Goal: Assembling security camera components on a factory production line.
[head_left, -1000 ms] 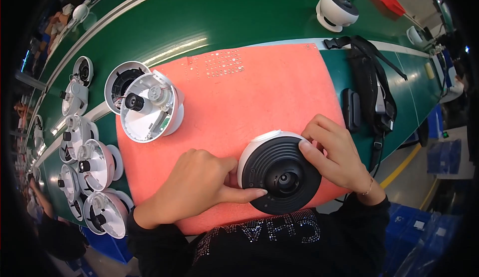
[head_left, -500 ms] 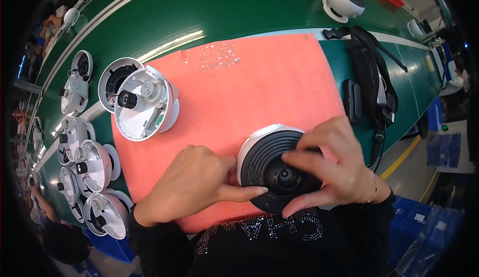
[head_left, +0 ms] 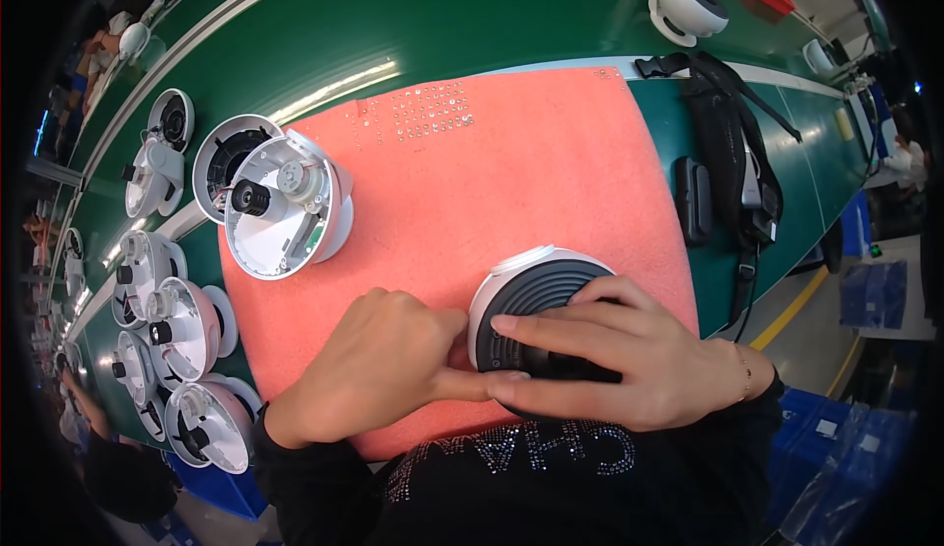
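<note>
A round white security camera with a ribbed black front face stands on the pink mat close to my body, its face turned up toward me. My left hand grips its left edge, with the thumb along the lower rim and the other fingers curled, partly hidden. Across the black face lies my right hand, its fingers spread over the face and its thumb close to my left thumb. That hand covers the lens in the middle. An opened white camera housing sits farther left on the mat.
Rows of small screws lie on the pink mat. Several opened housings crowd the left side. A black strap and a dark oblong case lie at right. Another white camera stands on the far green surface.
My right hand has lowered and flattened across the black face, covering the lens. My left hand keeps its place. The far camera and the far-left opened unit have shifted slightly right.
</note>
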`<act>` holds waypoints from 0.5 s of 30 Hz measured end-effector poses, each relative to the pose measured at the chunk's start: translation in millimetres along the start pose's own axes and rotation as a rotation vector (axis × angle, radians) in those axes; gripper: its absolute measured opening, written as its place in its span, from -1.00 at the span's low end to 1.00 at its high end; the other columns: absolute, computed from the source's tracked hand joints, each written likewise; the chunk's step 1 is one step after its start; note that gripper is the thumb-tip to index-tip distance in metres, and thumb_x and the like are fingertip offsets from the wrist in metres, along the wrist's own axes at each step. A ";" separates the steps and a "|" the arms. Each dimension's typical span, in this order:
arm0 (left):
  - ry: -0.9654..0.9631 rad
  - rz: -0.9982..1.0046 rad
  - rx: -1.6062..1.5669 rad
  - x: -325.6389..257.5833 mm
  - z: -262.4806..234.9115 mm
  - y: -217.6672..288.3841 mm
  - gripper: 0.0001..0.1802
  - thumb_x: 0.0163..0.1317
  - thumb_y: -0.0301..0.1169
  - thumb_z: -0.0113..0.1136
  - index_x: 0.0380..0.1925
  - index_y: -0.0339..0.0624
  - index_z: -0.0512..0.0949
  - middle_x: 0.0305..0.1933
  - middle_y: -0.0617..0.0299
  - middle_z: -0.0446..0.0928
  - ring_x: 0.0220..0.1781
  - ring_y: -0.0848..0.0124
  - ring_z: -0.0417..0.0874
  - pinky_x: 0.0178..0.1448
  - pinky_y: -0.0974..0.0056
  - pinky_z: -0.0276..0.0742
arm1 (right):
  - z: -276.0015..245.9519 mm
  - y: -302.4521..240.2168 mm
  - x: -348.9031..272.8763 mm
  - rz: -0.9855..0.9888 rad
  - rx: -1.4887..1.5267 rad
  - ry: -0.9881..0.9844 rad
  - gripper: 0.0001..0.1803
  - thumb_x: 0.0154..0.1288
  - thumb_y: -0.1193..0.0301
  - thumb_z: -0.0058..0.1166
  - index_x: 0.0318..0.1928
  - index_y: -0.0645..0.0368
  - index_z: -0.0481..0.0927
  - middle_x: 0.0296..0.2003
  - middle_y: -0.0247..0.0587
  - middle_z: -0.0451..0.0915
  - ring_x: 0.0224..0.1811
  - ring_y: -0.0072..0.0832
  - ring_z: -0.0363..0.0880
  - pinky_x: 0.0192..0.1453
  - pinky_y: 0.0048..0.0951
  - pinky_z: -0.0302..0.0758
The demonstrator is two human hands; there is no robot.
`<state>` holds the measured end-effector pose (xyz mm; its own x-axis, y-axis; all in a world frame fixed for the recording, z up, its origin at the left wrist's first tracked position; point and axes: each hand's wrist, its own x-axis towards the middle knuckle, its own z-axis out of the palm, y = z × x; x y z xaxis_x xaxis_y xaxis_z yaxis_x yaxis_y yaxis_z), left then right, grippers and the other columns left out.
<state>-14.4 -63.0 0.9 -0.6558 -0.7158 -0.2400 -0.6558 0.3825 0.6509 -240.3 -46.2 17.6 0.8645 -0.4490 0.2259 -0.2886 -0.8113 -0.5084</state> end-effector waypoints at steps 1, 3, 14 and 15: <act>0.001 -0.026 0.017 -0.5 0.6 0.8 -0.45 -0.13 0.05 0.23 -0.75 -0.32 0.47 -0.83 0.02 0.33 -0.74 0.10 0.41 -0.61 0.18 0.31 | 1.6 0.5 0.2 -0.003 0.000 0.002 -0.54 0.05 0.42 0.04 0.04 0.12 0.44 0.06 0.02 0.35 0.04 -0.28 0.38 0.03 -0.25 0.30; 0.015 -0.005 0.040 -2.4 1.9 0.4 -0.43 -0.12 0.06 0.23 -0.76 -0.32 0.47 -0.84 0.03 0.33 -0.75 0.11 0.41 -0.61 0.18 0.31 | 4.8 0.9 0.8 -0.024 0.062 0.076 -0.62 0.02 0.46 0.05 -0.06 0.09 0.54 0.02 0.19 0.38 -0.05 -0.25 0.47 -0.01 -0.31 0.35; -0.141 -0.195 0.216 9.4 8.7 -3.5 -0.43 -0.07 0.06 0.21 -0.57 -0.36 0.52 -0.74 0.00 0.43 -0.62 0.17 0.53 -0.47 0.25 0.43 | 14.6 38.6 -24.6 0.619 0.596 0.126 -0.49 0.25 0.18 -0.13 0.08 0.31 0.27 -0.09 0.10 0.42 -0.05 -0.17 0.45 0.04 -0.31 0.33; -0.049 -0.097 -0.216 7.6 23.3 -10.3 -0.44 -0.06 -0.02 0.23 -0.33 -0.37 0.46 -0.54 -0.04 0.48 -0.44 0.20 0.57 -0.34 0.27 0.46 | 16.3 33.0 -21.6 0.679 0.687 0.134 -0.49 0.25 0.20 -0.11 0.08 0.31 0.26 -0.11 0.07 0.44 -0.05 -0.20 0.46 0.05 -0.32 0.33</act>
<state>-21.3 -58.8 -24.4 -0.6141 -0.7121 -0.3403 -0.6249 0.1754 0.7607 -261.8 -57.1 -17.6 0.5368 -0.8138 -0.2228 -0.3684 0.0116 -0.9296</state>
